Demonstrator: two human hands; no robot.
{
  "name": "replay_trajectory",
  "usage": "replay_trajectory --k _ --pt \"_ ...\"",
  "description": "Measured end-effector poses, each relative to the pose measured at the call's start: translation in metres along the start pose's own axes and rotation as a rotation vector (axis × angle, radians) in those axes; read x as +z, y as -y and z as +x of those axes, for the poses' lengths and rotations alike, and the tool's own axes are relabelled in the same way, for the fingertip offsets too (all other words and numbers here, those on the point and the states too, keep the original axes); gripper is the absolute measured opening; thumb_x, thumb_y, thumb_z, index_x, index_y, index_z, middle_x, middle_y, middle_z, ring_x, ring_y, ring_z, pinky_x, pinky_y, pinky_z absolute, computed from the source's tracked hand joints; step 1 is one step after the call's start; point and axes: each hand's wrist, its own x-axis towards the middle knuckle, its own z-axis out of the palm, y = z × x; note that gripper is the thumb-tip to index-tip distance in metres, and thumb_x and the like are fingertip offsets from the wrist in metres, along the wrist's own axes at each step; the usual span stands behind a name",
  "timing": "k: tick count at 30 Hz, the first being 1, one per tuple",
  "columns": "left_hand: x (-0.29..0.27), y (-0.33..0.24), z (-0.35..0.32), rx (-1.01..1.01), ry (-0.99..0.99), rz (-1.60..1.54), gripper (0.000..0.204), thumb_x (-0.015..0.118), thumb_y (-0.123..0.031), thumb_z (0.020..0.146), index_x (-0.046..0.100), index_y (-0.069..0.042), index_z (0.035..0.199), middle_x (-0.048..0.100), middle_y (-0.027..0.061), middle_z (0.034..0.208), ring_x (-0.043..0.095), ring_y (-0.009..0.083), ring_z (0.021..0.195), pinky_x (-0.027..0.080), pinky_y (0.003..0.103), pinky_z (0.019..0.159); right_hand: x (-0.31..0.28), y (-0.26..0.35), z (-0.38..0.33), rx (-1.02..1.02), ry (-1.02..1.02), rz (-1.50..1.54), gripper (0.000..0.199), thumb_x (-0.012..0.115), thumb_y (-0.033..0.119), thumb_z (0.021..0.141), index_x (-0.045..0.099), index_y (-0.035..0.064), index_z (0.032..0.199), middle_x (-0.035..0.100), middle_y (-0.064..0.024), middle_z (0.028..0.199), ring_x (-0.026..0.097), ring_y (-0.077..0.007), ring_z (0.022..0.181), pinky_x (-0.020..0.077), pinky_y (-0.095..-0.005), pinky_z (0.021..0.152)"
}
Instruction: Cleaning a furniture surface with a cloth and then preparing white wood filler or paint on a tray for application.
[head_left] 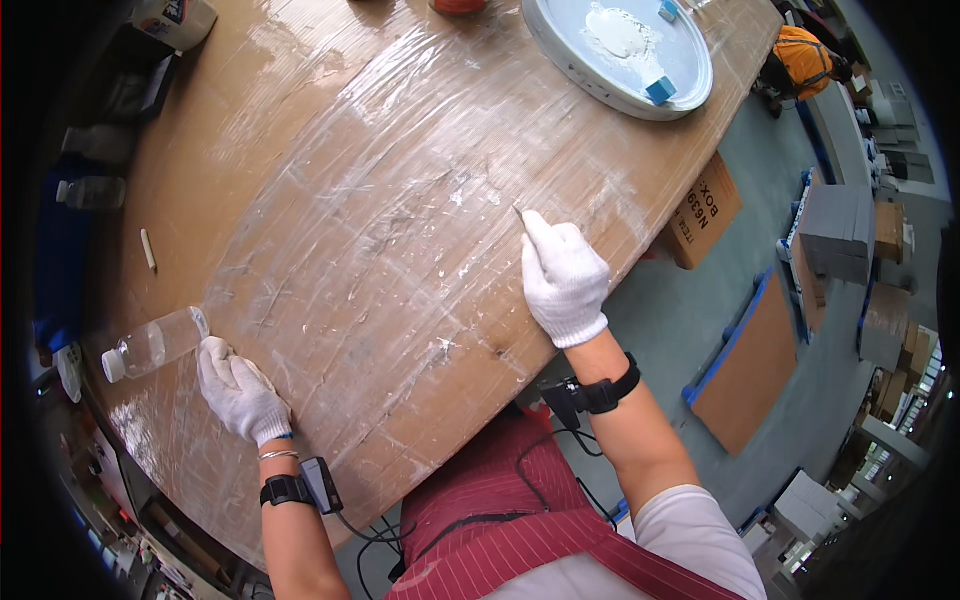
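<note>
My right hand, in a white knit glove, is closed near the table's right edge. A thin dark tip sticks out past its fingertips; the rest of this slim pointed tool is hidden in the glove. On the left, my gloved left hand rests on the table with its fingers loosely bent and nothing visible in them. Its fingertips are right beside the base of a clear plastic bottle lying on its side, white cap pointing left. Whether they touch it, I cannot tell. Clear film covers the brown table.
A round white tray at the far right holds white powder and two blue cubes. A white stick lies on the left. Beyond the right edge are a cardboard box, a blue-edged board and a person in orange.
</note>
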Motion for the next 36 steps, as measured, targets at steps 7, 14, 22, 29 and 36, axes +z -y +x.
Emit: replay_trajectory --k 7,14,22,29,36 --pt "-0.007 0.005 0.004 0.071 -0.005 0.156 0.017 0.047 0.006 0.087 0.058 0.001 0.1 0.049 0.0046 0.091 0.048 0.014 0.077 0.044 0.026 0.071 0.01 0.002 0.006 -0.131 0.131 -0.002 0.036 0.072 0.012 0.084 0.07 0.0089 0.121 0.061 -0.0089 0.079 0.065 -0.0262 0.066 0.0521 -0.0366 0.057" --pt "-0.009 0.001 0.004 0.089 -0.006 0.308 0.017 0.051 0.002 0.085 0.058 0.002 0.1 0.057 0.0115 0.095 0.056 0.0264 0.089 0.046 0.035 0.087 0.009 0.001 0.008 -0.072 0.117 -0.006 0.037 0.074 0.009 0.083 0.071 0.0095 0.12 0.06 -0.0083 0.078 0.064 -0.0266 0.064 0.0515 -0.0368 0.057" --pt "-0.009 0.0 0.004 0.118 -0.01 0.305 0.016 0.051 0.003 0.084 0.057 0.002 0.099 0.055 0.0116 0.093 0.055 0.0259 0.087 0.046 0.035 0.085 0.008 0.003 0.012 -0.119 0.147 0.019 0.035 0.073 0.009 0.084 0.071 0.0098 0.119 0.06 -0.0091 0.078 0.063 -0.0274 0.063 0.0511 -0.0368 0.057" --pt "-0.006 -0.006 0.004 0.121 -0.041 0.279 0.015 0.051 0.003 0.084 0.057 0.001 0.098 0.055 0.012 0.092 0.054 0.0256 0.085 0.046 0.035 0.083 0.012 0.003 0.01 -0.081 0.11 -0.026 0.037 0.073 0.009 0.084 0.071 0.0097 0.121 0.06 -0.0085 0.078 0.063 -0.0266 0.064 0.0509 -0.0369 0.056" --pt "-0.007 -0.008 0.005 0.161 -0.018 0.342 0.014 0.051 0.002 0.085 0.057 0.001 0.098 0.055 0.0117 0.092 0.053 0.0259 0.084 0.046 0.035 0.083 0.015 0.001 0.01 -0.055 0.074 -0.044 0.035 0.074 0.009 0.084 0.072 0.0087 0.119 0.06 -0.0084 0.08 0.064 -0.0265 0.064 0.0512 -0.0365 0.057"
